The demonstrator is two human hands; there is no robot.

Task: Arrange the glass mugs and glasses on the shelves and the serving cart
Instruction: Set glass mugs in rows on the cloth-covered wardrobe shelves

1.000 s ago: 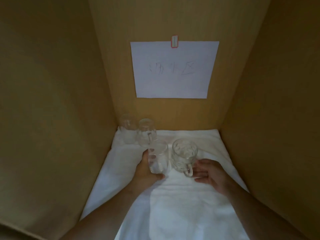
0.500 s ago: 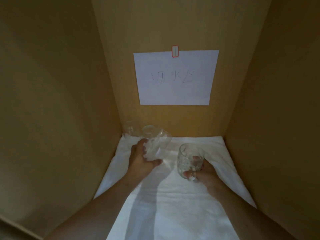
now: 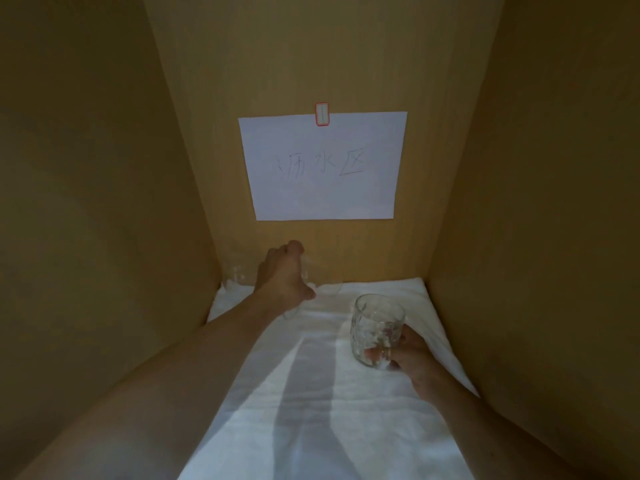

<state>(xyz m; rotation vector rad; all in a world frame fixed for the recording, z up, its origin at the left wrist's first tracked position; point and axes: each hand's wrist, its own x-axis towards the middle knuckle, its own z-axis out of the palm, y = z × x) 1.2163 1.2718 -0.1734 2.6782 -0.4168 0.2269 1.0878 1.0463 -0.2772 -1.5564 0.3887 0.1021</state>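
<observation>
Inside a wooden shelf bay, lit dimly, walls close on both sides. A white cloth [image 3: 311, 393] covers the shelf floor from front to back. On the back wall [image 3: 311, 64] a paper sheet [image 3: 323, 168] hangs under a red-edged label [image 3: 321, 114]; handwritten characters on it, faint. My read on the right hand [image 3: 414, 358]: it grips a patterned mug [image 3: 375, 329] from its right side, fingers curled round the handle side and showing through the glass low down. The mug stands upright, mouth up, over the right half of the cloth; I cannot tell whether its base touches the cloth or rides just above it. The left hand [image 3: 282, 275] reaches deep to the back left corner, knuckles up, fingers curled over a clear glass [image 3: 304, 271] which is mostly hidden behind the hand (only faint rim and edge glints show, so its tilt is uncertain). Just left of that hand, against the left wall, another glass [image 3: 237, 275] stands at the edge of the cloth, barely visible in this light. A curved glint [image 3: 332, 289] sits on the cloth just right of the left hand; what it belongs to I cannot make out. Both forearms cast long shadows down the cloth toward the front. The two hands are well apart.
</observation>
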